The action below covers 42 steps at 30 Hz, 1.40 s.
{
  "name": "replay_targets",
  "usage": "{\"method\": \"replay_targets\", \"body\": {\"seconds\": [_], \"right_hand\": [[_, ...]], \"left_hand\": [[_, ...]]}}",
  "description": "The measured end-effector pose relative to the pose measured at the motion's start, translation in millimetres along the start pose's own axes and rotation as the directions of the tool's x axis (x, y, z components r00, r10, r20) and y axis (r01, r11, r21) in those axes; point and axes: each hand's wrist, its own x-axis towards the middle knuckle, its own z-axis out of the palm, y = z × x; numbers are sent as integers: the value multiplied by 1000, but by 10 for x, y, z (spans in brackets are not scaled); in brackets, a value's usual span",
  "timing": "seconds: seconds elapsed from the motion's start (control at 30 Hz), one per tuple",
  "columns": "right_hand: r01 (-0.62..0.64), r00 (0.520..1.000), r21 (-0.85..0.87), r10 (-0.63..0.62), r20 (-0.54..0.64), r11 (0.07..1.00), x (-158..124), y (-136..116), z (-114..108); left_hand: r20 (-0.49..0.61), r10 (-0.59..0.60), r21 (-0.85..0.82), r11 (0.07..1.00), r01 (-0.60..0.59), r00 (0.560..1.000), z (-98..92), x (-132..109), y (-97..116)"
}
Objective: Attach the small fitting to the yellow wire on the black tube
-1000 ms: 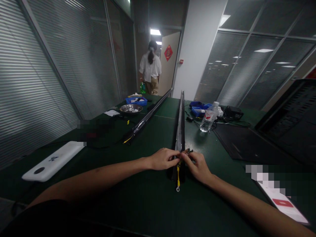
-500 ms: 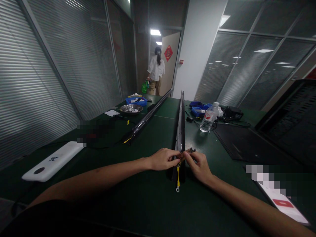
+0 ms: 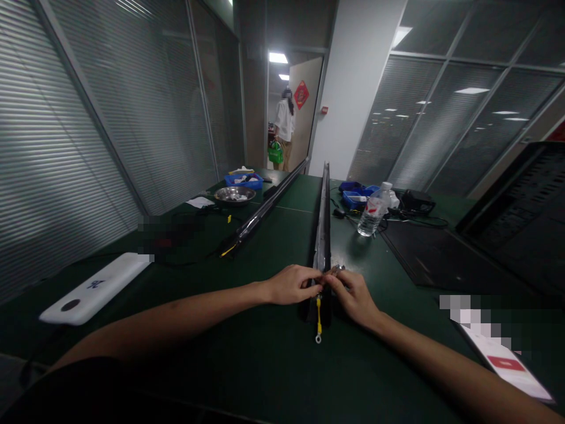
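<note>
A long dark metal rail (image 3: 322, 229) with a greyish channel runs away from me on the green table. Over its near end, my left hand (image 3: 291, 285) has thumb and fingers closed together; what they pinch is hidden. My right hand (image 3: 354, 295) meets it from the other side, closed on a small metal wrench (image 3: 339, 268), of which only the end shows past the fingers. Below the fingertips, a short yellow-sleeved wire (image 3: 318, 317) with a ring terminal points toward me along the rail end.
A second rail (image 3: 265, 207) lies to the left. Behind are a steel bowl (image 3: 235, 195) and blue tray (image 3: 243, 181). To the right stand a water bottle (image 3: 371, 213), blue bins (image 3: 355, 197) and a black mat (image 3: 424, 253). A person (image 3: 285, 126) with a green bag is at the doorway.
The wrench in my right hand has turned, and its end shows differently. My left hand has barely moved. The person at the doorway has shifted slightly right.
</note>
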Motion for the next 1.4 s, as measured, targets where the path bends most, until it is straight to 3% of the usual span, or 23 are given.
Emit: {"method": "replay_targets", "body": {"seconds": [0.23,0.47,0.67,0.87,1.4], "right_hand": [[6,997,-4,-6,-80,1000,-15,0,24],[-36,999,-14,36,-22,999,-9,20,39],[5,1000,39,-5,17,999,5,34,6],[-2,999,15,3,-37,1000,-2,3,17],[-21,1000,66,20,17,998,8,10,6]], "left_hand": [[6,-14,6,1000,14,1000,-12,7,21],[-1,-11,-12,1000,11,1000,7,0,-10],[-8,-5,-17,1000,5,1000,9,-1,-10],[0,-30,-9,1000,30,1000,1,0,4],[7,-14,-24,1000,14,1000,-22,-1,34]]}}
